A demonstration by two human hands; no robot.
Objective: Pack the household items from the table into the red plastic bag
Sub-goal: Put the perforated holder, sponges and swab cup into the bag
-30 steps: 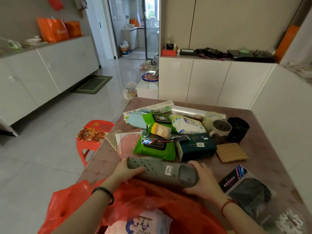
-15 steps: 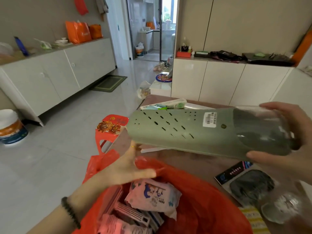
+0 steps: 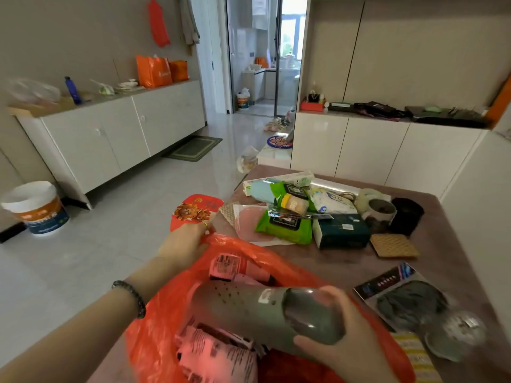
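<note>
The red plastic bag (image 3: 166, 322) lies open at the near edge of the table (image 3: 448, 244), with pink packets inside. My left hand (image 3: 188, 241) pinches the bag's far rim and holds it up. My right hand (image 3: 340, 346) grips the dark end of a long grey-green perforated case (image 3: 249, 308), whose other end is down inside the bag's mouth. Farther back on the table lie green wipe packs (image 3: 284, 228), a dark teal box (image 3: 343, 230), a mug (image 3: 380, 214) and a woven coaster (image 3: 392, 246).
A packaged dark item (image 3: 406, 299) and a clear plastic piece (image 3: 453, 335) lie right of the bag. A red stool (image 3: 193, 211) stands left of the table. White cabinets line the left wall and the back. A bucket (image 3: 36, 208) sits on the floor.
The grey-green case went from the table up into the air and now down into the bag's mouth. My left hand let go of it and took hold of the bag's rim.
</note>
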